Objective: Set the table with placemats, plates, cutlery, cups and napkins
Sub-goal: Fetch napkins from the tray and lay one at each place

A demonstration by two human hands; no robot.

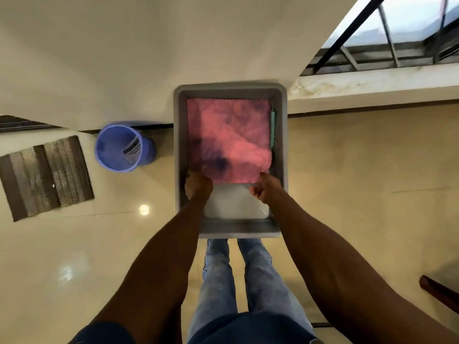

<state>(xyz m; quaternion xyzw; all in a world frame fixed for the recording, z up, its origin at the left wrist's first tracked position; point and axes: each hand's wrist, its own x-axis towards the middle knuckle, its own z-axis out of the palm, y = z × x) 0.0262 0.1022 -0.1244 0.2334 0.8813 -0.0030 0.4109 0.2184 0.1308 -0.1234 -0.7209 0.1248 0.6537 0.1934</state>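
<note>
Standing over a grey plastic tub (280, 135) held out above a cream tiled floor (347, 170), with both hands reaching into its six o'clock end. Left hand (198, 186) at seven o'clock of the tub, fingers curled under and gripping the near left corner of a pink cloth (228, 137), most likely a napkin or soft placemat. Right hand (267, 188) at five o'clock, fingers folded in, thumb extended toward the cloth's near right corner; whether thumb and fingers actually pinch the fabric cannot be told. Cloth lying flat, filling the tub's twelve o'clock half, rumpled and blurred toward the near right corner. Sliver of green cloth (273, 130) showing at three o'clock of the pink one, against the tub wall. Pale flat sheet (236, 202) beneath the hands, nature unclear. Probably the fetching stage, nothing yet laid on a table. Best done by taking only the top layer at both corners, lifting evenly so it hangs straight, and keeping the green piece from dragging out with it. Off to nine o'clock, a blue bucket (119, 147) and a striped brown doormat (44, 177) on the floor.
</note>
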